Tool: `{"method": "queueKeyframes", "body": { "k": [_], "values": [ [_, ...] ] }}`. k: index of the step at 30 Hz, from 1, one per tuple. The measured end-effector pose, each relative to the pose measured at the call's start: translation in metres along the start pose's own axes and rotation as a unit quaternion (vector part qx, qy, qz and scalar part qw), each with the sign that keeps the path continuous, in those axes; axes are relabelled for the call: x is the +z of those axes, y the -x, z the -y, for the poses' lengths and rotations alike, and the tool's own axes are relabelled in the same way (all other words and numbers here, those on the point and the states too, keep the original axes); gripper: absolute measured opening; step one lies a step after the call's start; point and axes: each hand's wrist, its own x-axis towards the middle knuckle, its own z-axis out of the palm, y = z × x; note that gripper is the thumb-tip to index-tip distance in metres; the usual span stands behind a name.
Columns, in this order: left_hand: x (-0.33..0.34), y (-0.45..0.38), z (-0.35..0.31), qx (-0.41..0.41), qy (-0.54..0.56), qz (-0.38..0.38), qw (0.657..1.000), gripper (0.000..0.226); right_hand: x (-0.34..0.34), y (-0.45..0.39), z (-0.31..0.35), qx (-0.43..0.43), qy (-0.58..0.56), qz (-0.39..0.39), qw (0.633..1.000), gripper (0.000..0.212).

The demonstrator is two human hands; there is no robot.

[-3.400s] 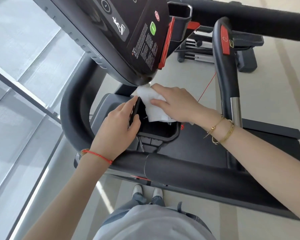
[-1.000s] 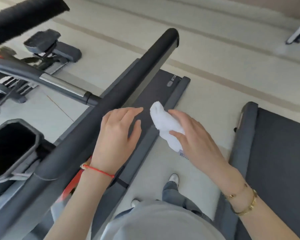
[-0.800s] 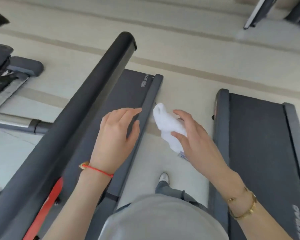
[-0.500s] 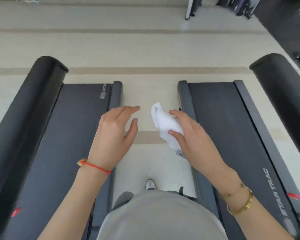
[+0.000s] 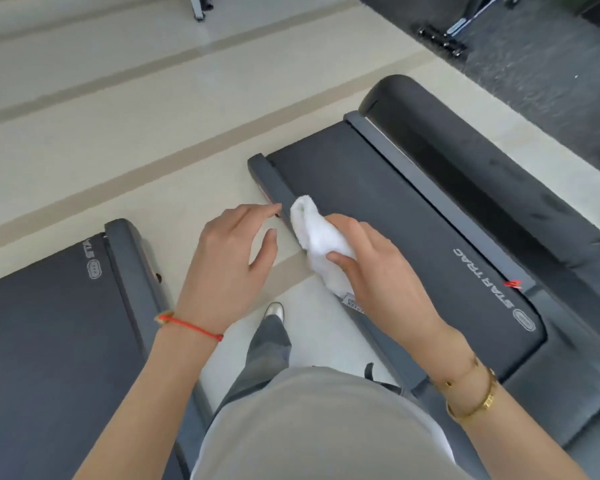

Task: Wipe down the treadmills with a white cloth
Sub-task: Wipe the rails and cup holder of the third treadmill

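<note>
My right hand (image 5: 378, 271) grips a bunched white cloth (image 5: 317, 237) in the air above the left side rail of the right treadmill (image 5: 378, 209). That treadmill has a dark belt with white lettering and a thick black handrail (image 5: 482, 157) along its far side. My left hand (image 5: 229, 265) hovers beside the cloth with relaxed fingers and holds nothing. The left treadmill (image 5: 49, 341) shows its dark belt and grey side rail at the lower left.
I stand on a pale tiled floor (image 5: 118, 133) in the gap between the two treadmills, one foot (image 5: 274, 311) forward. Other gym equipment (image 5: 444, 36) stands on dark flooring at the upper right.
I have turned away from the left treadmill's console toward the right treadmill. The view swung right, and both hands stayed together with the cloth still in my right hand.
</note>
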Motion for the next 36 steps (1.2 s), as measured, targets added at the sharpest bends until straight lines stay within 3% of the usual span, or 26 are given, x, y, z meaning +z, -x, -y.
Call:
{"method": "queueKeyframes", "body": {
  "k": [11, 15, 20, 24, 30, 36],
  "values": [
    [0.029, -0.168, 0.004, 0.205, 0.075, 0.102, 0.97, 0.03, -0.034, -0.071, -0.013, 0.158, 0.04, -0.203, 0.966, 0.029],
    [0.044, -0.215, -0.003, 0.274, 0.105, 0.131, 0.947, 0.031, -0.054, -0.09, -0.017, 0.195, 0.129, -0.295, 0.926, 0.036],
    [0.066, -0.259, -0.016, 0.345, 0.138, 0.166, 0.913, 0.032, -0.071, -0.101, -0.033, 0.245, 0.273, -0.375, 0.851, 0.033],
    [0.084, -0.283, -0.032, 0.388, 0.146, 0.188, 0.89, 0.032, -0.074, -0.107, -0.052, 0.302, 0.32, -0.358, 0.823, 0.032],
    [0.111, -0.302, -0.053, 0.423, 0.141, 0.209, 0.87, 0.029, -0.06, -0.115, -0.074, 0.367, 0.243, -0.249, 0.863, 0.045],
    [0.13, -0.316, -0.053, 0.41, 0.12, 0.208, 0.88, 0.029, -0.073, -0.106, -0.094, 0.377, 0.253, -0.245, 0.857, 0.045]
  ]
}}
